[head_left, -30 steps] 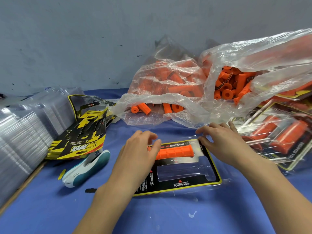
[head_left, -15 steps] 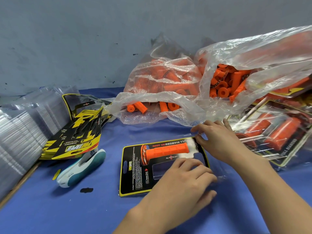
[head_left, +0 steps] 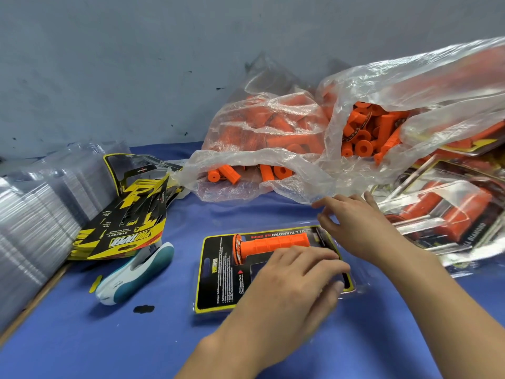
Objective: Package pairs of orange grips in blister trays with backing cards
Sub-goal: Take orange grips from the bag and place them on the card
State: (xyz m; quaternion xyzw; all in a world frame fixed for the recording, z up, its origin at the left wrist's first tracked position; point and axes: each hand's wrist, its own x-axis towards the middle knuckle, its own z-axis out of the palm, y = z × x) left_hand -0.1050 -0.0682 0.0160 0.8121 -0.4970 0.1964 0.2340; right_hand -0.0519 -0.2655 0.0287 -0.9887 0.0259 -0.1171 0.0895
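- Bench [head_left: 82,337], blue cover: bags [head_left: 314,149] of loose orange grips along the far edge.
- Tray [head_left: 216,291] with card inside lies flat mid-bench; one grip [head_left: 273,243] seated in its far slot.
- Left hand [head_left: 295,291] lies over the tray's near-right part, fingers straight, pressing down, gripping nothing.
- Right hand [head_left: 355,225] at the tray's far-right corner, fingers bent at its edge; whether it pinches the tray cannot be told.
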